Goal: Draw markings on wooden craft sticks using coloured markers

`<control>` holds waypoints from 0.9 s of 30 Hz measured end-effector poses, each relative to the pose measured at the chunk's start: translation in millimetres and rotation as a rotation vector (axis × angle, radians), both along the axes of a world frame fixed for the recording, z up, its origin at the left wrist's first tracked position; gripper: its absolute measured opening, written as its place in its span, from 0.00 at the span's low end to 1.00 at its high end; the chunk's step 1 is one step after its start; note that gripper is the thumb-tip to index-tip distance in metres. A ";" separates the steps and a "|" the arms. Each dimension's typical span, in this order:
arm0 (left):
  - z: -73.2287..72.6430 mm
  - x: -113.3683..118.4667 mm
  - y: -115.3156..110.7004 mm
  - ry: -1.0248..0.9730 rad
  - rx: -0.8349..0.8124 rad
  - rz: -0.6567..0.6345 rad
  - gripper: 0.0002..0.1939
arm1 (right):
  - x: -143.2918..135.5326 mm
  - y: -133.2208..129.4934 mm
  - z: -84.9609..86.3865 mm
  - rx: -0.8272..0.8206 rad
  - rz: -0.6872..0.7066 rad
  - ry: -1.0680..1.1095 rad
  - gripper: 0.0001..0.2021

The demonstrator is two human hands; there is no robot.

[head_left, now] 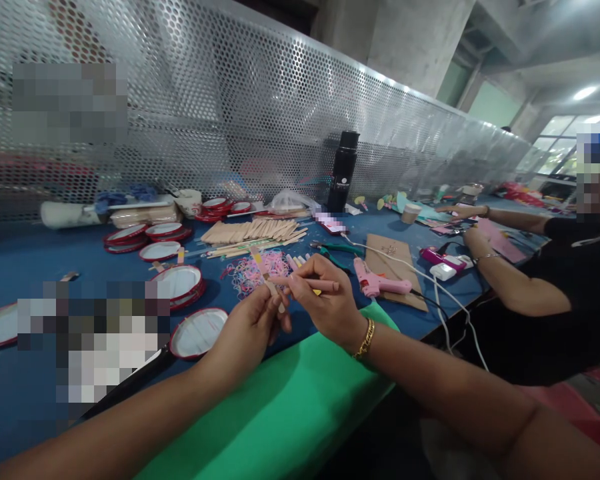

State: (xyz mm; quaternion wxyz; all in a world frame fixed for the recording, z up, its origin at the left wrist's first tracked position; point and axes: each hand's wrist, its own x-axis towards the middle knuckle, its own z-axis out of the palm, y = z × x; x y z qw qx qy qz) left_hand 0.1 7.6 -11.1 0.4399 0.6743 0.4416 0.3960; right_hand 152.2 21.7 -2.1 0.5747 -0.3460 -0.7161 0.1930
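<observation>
My left hand [250, 319] pinches a wooden craft stick [257, 256] upright, with yellow and brown colouring on its upper part. My right hand [330, 300] grips a pinkish marker [327, 285], its tip end close to the stick; whether the two touch I cannot tell. Just behind my hands lies a heap of tangled pink and blue bands or threads [243, 275]. Several markers [298, 261] lie beside it. Farther back is a pile of plain craft sticks [253, 231]. Green fabric [280, 400] stretches below my forearms.
Several round red-rimmed discs [199, 333] lie at the left. A pink glue gun [377, 280] rests partly on cardboard [395, 250], near pliers [337, 248]. Behind stand a black bottle [343, 173] and a phone [331, 223]. White cables cross rightward to a power strip [443, 263], near a co-worker's arm [515, 280].
</observation>
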 end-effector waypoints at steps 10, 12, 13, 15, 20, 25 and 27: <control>-2.6 -1.3 0.6 0.007 -0.016 -0.008 0.13 | 1.6 1.0 -0.7 0.047 -0.037 0.009 0.08; -1.3 -0.5 0.1 0.003 -0.016 -0.006 0.14 | 1.0 0.7 -0.9 0.050 -0.019 0.011 0.08; -0.6 -0.2 -0.1 0.001 -0.014 -0.004 0.14 | 0.7 0.6 -1.0 0.048 -0.012 0.012 0.08; 0.8 0.5 -0.4 0.002 -0.009 -0.002 0.15 | 0.1 0.7 -1.2 0.039 0.000 0.012 0.08; 2.0 0.8 -0.5 0.015 0.005 0.007 0.16 | -0.3 1.4 -1.8 0.022 0.019 0.001 0.08; -0.3 0.0 0.7 0.017 0.007 0.006 0.16 | -1.3 0.8 -0.2 0.014 0.013 0.008 0.09; -1.2 0.2 1.4 0.016 0.005 0.006 0.15 | -1.8 0.2 1.1 0.005 0.015 0.013 0.09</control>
